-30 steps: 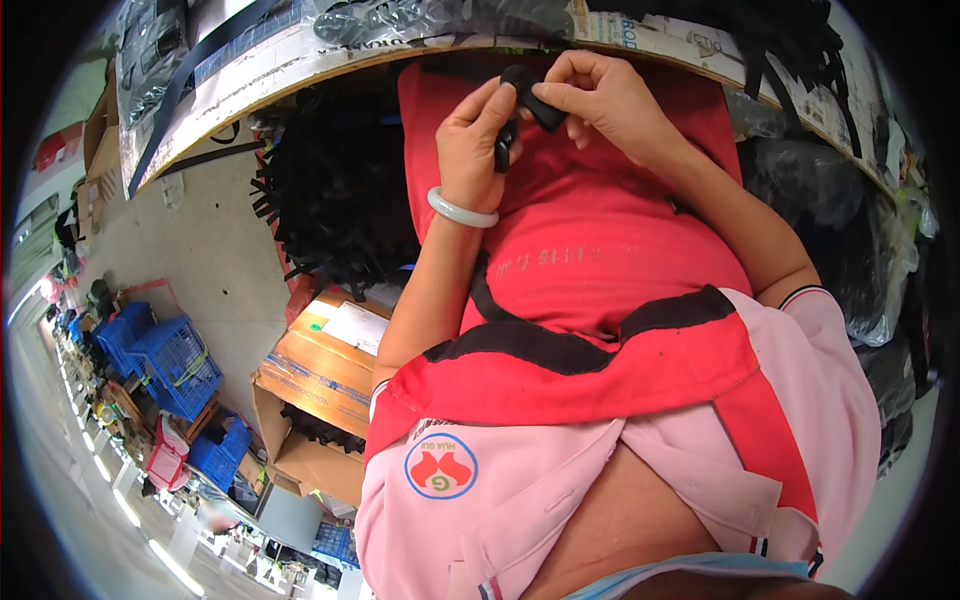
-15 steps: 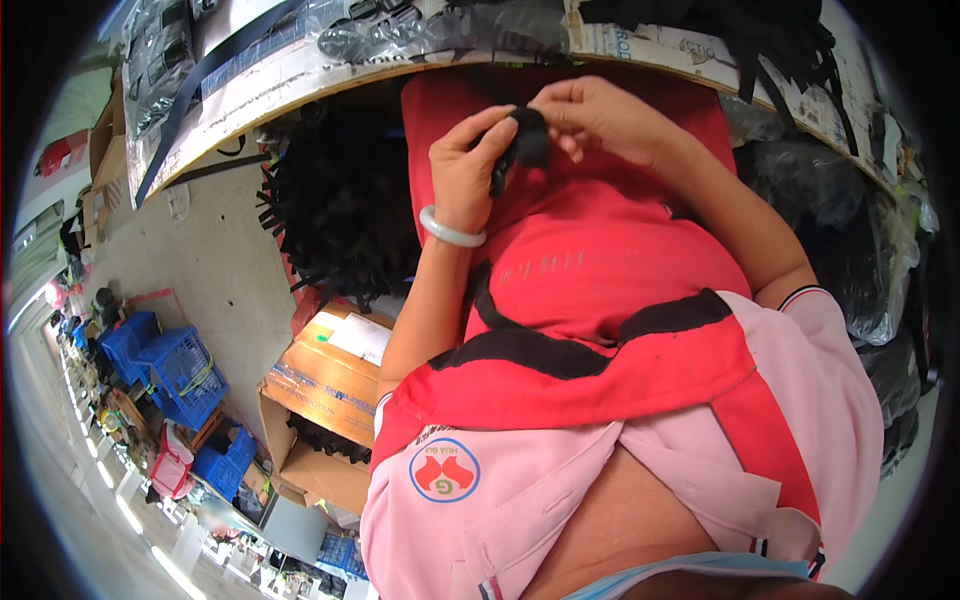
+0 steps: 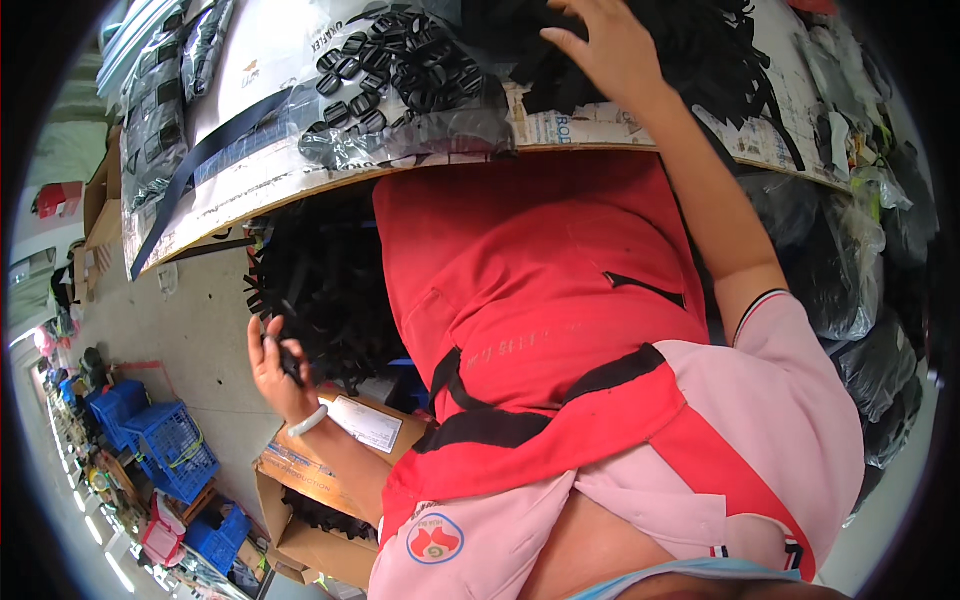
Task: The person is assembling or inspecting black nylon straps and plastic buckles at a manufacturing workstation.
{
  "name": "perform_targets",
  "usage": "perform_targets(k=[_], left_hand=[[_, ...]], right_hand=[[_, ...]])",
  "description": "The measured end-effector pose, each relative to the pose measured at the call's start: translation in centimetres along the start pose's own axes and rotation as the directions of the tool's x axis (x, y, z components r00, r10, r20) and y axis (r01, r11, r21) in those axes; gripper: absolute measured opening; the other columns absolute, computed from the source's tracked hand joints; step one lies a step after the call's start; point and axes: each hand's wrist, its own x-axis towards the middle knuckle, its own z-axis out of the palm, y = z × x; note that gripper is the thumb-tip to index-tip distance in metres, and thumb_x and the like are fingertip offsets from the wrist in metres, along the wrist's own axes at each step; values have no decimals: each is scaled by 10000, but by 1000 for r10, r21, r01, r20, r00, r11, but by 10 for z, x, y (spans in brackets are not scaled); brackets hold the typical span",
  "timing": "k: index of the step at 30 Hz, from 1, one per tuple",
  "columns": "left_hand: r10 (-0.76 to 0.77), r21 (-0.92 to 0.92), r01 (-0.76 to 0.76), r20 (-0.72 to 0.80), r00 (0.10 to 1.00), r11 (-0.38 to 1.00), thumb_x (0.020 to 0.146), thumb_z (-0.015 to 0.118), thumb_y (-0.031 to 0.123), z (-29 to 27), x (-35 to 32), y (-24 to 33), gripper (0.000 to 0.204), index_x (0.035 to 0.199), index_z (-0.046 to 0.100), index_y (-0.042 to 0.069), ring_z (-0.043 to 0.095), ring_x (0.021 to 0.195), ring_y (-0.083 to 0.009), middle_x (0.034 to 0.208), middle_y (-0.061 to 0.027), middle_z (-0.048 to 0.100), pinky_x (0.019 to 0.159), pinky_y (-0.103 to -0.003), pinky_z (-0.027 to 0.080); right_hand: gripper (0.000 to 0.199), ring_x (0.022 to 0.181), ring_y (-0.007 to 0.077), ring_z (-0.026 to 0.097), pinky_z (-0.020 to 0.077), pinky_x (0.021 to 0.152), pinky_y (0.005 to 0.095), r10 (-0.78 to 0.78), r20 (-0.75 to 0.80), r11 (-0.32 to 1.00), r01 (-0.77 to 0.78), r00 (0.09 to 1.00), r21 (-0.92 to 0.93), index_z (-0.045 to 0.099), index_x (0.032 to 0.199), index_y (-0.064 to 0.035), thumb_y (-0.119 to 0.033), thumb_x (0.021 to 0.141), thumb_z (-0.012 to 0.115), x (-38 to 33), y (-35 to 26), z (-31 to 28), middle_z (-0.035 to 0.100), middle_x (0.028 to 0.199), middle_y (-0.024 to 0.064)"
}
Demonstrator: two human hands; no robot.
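Both hands have parted since half a second ago, when they met over one black piece above the red apron [image 3: 540, 300]. Nearest, low and to the left of the apron, the left hand [image 3: 275, 365] hangs beside the heap of black straps [image 3: 320, 290] under the table edge, fingers curled narrow around a small black piece [image 3: 290, 362]; what that piece is I cannot tell. Just below that hand sits an open cardboard box [image 3: 320, 480]. Above the apron, on the white table [image 3: 260, 160], a clear bag of black buckles [image 3: 400, 90] lies left of the right hand [image 3: 610, 50]. That hand is spread wide, palm down on a dark pile of straps [image 3: 700, 60], holding nothing that shows. To do this well, I judge the left hand should release its piece low over the heap, while the right pinches one single strap free rather than a tangle.
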Motion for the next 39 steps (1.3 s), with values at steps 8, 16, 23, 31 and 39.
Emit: perform_targets(k=[8,16,23,31,39], left_hand=[[-223,-76,263,338,914,962,949,565,141,128,-8,-56,273,1190,485,43,553,532,-89,932,-126,663,379,-180,354],[-211,93,189,408,888,978,829,706,72,182,-16,-54,105,899,647,21,518,563,-25,765,19,633,477,-180,387],[-151,-39,193,478,865,980,851,671,64,201,-23,-60,151,975,607,5,538,493,-72,725,-22,615,427,-191,384],[-136,0,148,386,912,989,867,668,65,196,-30,-63,143,978,686,-23,532,504,-61,647,-5,598,435,-181,353],[-8,67,-15,342,940,998,860,675,31,201,-35,-71,134,990,693,8,504,527,-41,662,21,590,473,-182,376]], right_hand=[[133,888,323,559,452,781,403,89,331,994,-104,939,27,604,866,-46,-125,779,667,1,28,12,595,859,120],[218,631,103,568,464,586,237,168,543,794,-439,823,420,647,1072,-58,-174,888,641,12,-76,-68,626,798,24],[164,527,66,533,444,494,207,39,864,319,-825,502,466,627,973,-2,-150,902,619,-60,-121,-27,629,703,23],[173,508,75,554,435,451,193,-14,973,-104,-969,229,226,606,900,-17,-190,907,608,-68,-131,-22,613,668,50],[171,479,74,538,438,436,197,27,973,-351,-909,228,223,593,916,-17,-187,911,605,-81,-128,-8,619,688,64]])
